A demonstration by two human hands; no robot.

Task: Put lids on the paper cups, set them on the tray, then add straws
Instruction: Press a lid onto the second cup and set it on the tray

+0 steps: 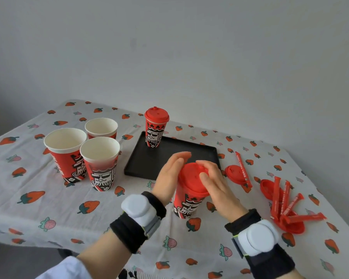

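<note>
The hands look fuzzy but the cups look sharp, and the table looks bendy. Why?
Head view: the left hand has smeared fingertips, probably motion blur; the right hand is only slightly soft; the nearest lidless cup is crisp; the wide-angle lens bows the table edges; the light is soft, with faint shadows.

I count five cups [100,162]: three open, two capped. One tray [141,164]. Three loose lids [233,173], as far as I can tell, and five wrapped straws [276,196].

Table under strawberry-print cloth [48,208], bearing: three open paper cups [99,164], black tray [141,168], one lidded cup [186,206], loose red lids [233,174], wrapped red straws [275,198].
</note>
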